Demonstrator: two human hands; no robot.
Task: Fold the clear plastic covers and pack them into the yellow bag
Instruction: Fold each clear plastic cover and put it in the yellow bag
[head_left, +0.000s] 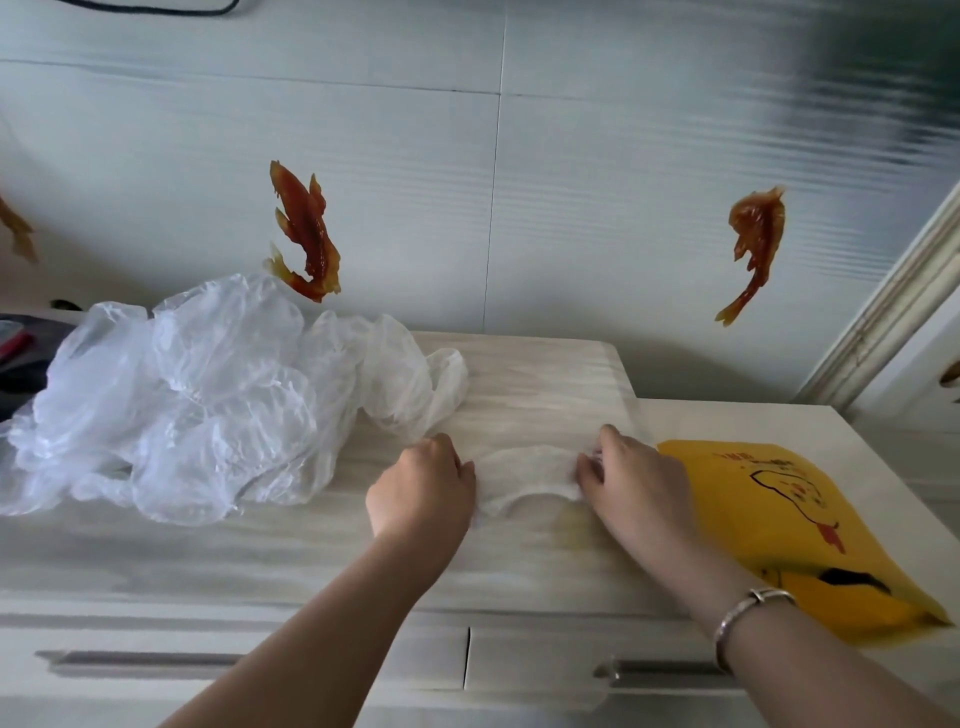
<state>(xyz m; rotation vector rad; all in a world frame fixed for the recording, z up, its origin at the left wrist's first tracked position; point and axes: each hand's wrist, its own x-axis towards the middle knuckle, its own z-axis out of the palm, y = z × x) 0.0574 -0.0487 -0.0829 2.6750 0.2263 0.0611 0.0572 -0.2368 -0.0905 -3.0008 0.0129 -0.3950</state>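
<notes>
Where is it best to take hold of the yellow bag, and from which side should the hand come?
Probably the far corner of the yellow bag, reached from above by the right hand. The bag lies flat on the cabinet top, and that corner is nearest this hand.

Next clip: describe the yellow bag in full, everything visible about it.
The yellow bag lies flat on the pale wood-look cabinet top, at the right, angled so one end points toward the front edge. It looks like smooth, matte plastic, with a black line drawing, red accents and small red print near its far end. Its near corner reaches the front edge. The right hand and forearm lie just to its left; whether they touch it is unclear. Whether it holds anything cannot be told.
</notes>
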